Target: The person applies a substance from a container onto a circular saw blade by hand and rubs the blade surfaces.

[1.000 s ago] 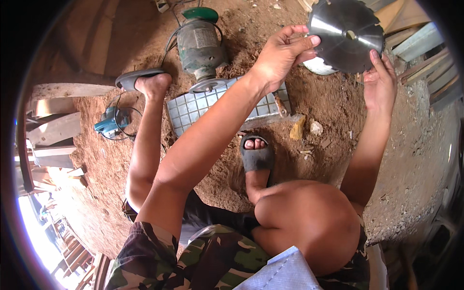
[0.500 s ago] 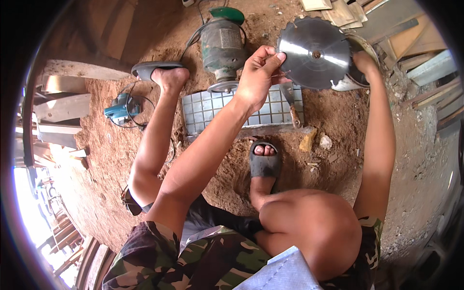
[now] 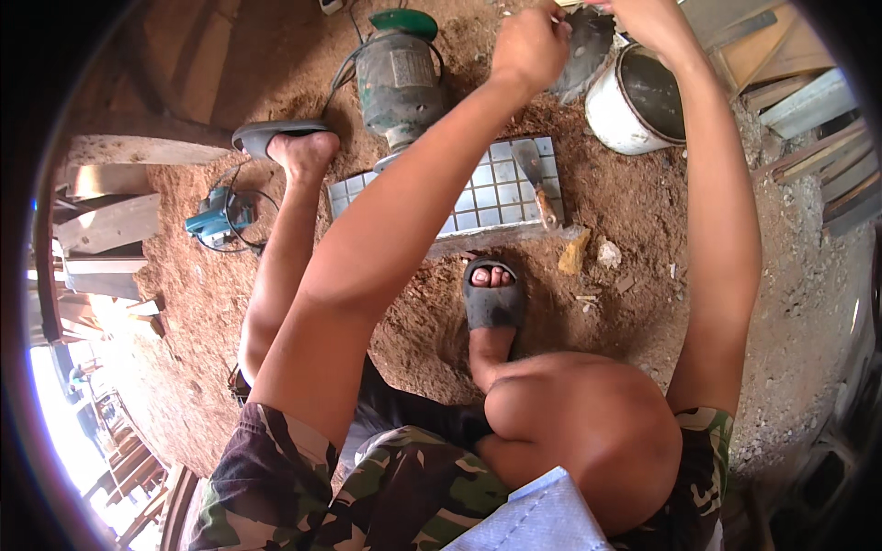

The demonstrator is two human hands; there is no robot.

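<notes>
Both my hands are at the top edge of the view, partly cut off by it. My left hand (image 3: 533, 46) has its fingers curled closed, and a thin pale yellowish edge shows at its fingertips. To its right, my right hand (image 3: 654, 26) pinches with its fingertips close to the left hand's. What they hold is mostly out of view. Below and between them lies a dark grey patch (image 3: 586, 50) on the ground, its kind unclear. Beneath my right wrist stands a white bucket (image 3: 617, 115) with a dark inside. The saw blade cannot be seen.
A green motor machine (image 3: 400, 83) with a cord stands beyond a tiled slab (image 3: 487, 196); a putty knife (image 3: 535, 184) lies on the slab. A teal power tool (image 3: 220, 219) sits left on the dirt. Wood boards (image 3: 781, 60) are stacked at the right.
The circular saw blade that my left hand held has gone from view. Both hands have moved up to the top edge and come together. My right hand has left the bucket.
</notes>
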